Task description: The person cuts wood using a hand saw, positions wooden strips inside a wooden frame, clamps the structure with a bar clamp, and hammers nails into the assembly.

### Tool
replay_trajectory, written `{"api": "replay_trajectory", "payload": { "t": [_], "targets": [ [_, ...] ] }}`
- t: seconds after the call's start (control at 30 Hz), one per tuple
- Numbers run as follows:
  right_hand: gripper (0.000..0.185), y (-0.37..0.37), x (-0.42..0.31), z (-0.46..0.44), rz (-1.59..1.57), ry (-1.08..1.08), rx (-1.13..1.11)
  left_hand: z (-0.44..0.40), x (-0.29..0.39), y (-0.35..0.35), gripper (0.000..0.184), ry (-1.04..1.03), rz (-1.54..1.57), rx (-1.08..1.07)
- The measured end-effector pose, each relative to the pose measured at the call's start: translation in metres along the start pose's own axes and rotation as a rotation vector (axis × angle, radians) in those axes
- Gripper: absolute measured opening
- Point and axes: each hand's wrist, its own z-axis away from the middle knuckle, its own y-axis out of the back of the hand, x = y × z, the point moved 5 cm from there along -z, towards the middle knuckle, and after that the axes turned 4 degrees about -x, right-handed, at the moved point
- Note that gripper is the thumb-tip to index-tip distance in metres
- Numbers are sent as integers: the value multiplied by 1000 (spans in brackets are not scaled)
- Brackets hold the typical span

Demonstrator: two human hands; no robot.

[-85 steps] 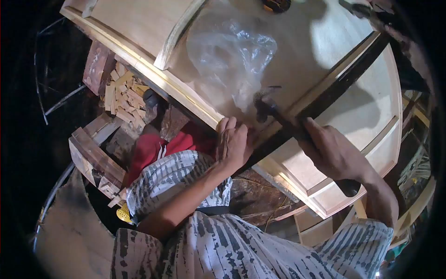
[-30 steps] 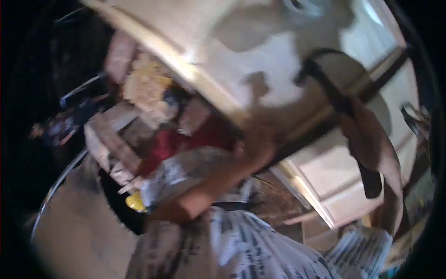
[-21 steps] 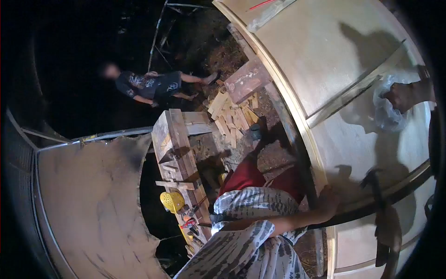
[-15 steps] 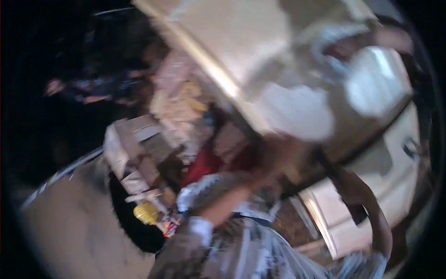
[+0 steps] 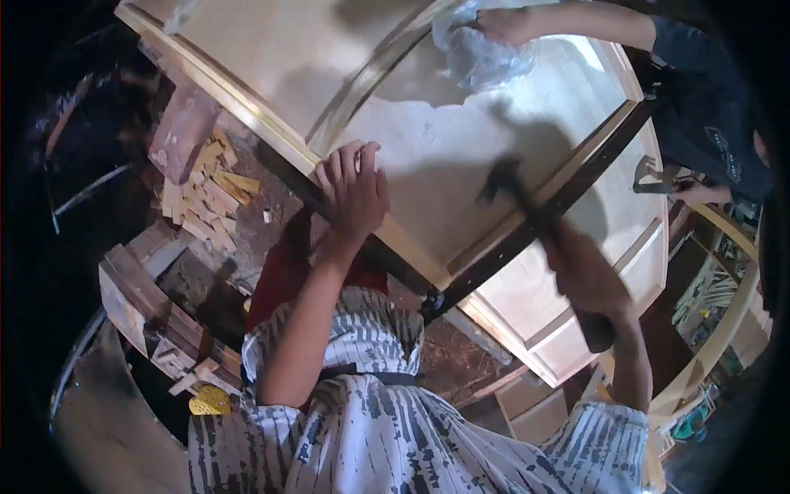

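My right hand [image 5: 588,276] is wrapped round the handle of a hammer [image 5: 506,177], whose head is over the pale panel [image 5: 411,181] near a dark-edged crosspiece [image 5: 568,181]. Its grip end sticks out below my fist. My left hand [image 5: 355,185] rests on the light wooden edge strip [image 5: 415,251], fingers bent over it and slightly apart, with nothing seen in them. Beyond my hands, a curved wooden rib [image 5: 362,86] crosses the panel.
At the upper right, a co-worker [image 5: 699,107] in a dark shirt holds a clear plastic bag [image 5: 477,53] over the panel. The co-worker's other hand is by a metal tool [image 5: 650,177]. Wood offcuts [image 5: 210,193] and a wooden bench [image 5: 156,305] are on the left.
The view swung left and came back. My left hand has moved up-left along the edge strip, away from the corner. The plastic bag, earlier lying on the panel, is now in the co-worker's hand.
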Motion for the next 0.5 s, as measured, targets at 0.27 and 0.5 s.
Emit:
{"api": "replay_trajectory", "payload": {
  "t": [0.27, 0.5],
  "targets": [
    [31, -62, 37, -19, 59, 145, -163, -1, -5, 1, 45, -29, 29, 9],
    [28, -60, 35, -18, 19, 189, 183, 1, -10, -4, 45, -25, 66, 13]
  ]
}}
